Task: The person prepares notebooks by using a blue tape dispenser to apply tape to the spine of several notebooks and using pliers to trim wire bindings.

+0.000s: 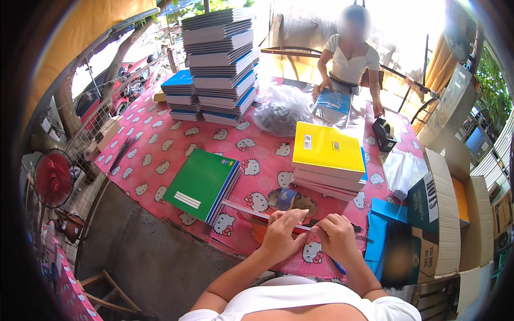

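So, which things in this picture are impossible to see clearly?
Head view only:
- Thin strip under the left hand and right hand: its middle is covered by fingers, its kind unclear.
- Item beside the cardboard box: blurred.
- Contents of the clear plastic bag: too small and glary.

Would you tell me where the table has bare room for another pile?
Bare cloth lies left of the green notebooks, toward the table edge, and between them and the yellow stack. It is crowded around both hands and by the boxes on the right.
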